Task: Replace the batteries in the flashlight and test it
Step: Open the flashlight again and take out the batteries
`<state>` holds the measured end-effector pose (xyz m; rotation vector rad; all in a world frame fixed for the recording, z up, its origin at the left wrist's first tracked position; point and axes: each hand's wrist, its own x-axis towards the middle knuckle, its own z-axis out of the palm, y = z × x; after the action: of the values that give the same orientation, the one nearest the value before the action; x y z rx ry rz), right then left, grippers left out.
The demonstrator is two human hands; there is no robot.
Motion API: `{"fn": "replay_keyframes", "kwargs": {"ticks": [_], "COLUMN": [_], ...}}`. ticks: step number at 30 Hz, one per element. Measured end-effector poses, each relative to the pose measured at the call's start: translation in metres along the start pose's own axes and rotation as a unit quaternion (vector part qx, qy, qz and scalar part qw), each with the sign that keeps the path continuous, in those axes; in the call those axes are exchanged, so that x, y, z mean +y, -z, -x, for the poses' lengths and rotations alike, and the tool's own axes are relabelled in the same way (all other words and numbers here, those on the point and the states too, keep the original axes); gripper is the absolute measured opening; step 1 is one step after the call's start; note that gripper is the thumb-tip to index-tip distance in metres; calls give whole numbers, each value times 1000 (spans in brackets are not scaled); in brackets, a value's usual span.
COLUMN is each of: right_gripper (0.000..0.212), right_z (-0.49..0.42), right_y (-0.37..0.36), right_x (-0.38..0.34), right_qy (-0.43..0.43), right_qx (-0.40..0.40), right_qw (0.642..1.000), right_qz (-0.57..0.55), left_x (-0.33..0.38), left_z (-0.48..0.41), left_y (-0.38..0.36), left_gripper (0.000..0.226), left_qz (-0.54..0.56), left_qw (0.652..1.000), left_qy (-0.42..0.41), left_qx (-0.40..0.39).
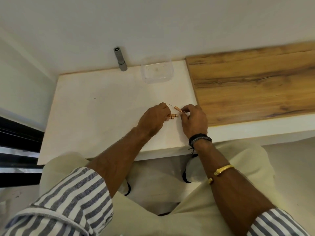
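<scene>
The left hand grips a few batteries, and the right hand pinches a single battery with its fingers. The flashlight stands well apart at the wall. I would align all poles one way before loading.

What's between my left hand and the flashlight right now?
Nothing visible. Only table lies between the left hand, holding batteries, and the flashlight; the clear container sits right of the flashlight, off that line.
</scene>
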<state>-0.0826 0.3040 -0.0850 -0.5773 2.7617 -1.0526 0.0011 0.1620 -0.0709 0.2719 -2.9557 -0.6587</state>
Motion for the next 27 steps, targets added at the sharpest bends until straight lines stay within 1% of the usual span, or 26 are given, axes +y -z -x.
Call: {"fn": "replay_keyframes", "kwargs": {"ticks": [3,6,11,16,19,24,27], "right_gripper": [14,12,16,27,23,17,17], "right_z": [2,5,3,-1,-4,-8,-9], "right_y": [1,-3,-9,-14,-16,-20,-20], "right_x": [-3,-5,-8,-13,-16,-21,-21], "right_qy": [49,64,85,119,136,141,122], "right_qx": [-19,-43,-59,-97,-93,-86,-88], "right_qw": [999,997,994,983,979,977,982], "right_qz": [-2,11,28,95,117,137,117], "left_x": [-3,-9,-19,-24,-24,-23,-25], "left_z": [7,14,24,29,29,30,32], "left_y": [1,4,9,12,11,11,11], "left_gripper": [18,21,19,21,22,20,20], "left_qz": [3,14,29,42,49,56,62], "left_qw": [1000,999,997,996,996,995,994], "left_qy": [13,36,65,68,68,64,65], "left_qx": [16,14,22,34,41,53,69]}}
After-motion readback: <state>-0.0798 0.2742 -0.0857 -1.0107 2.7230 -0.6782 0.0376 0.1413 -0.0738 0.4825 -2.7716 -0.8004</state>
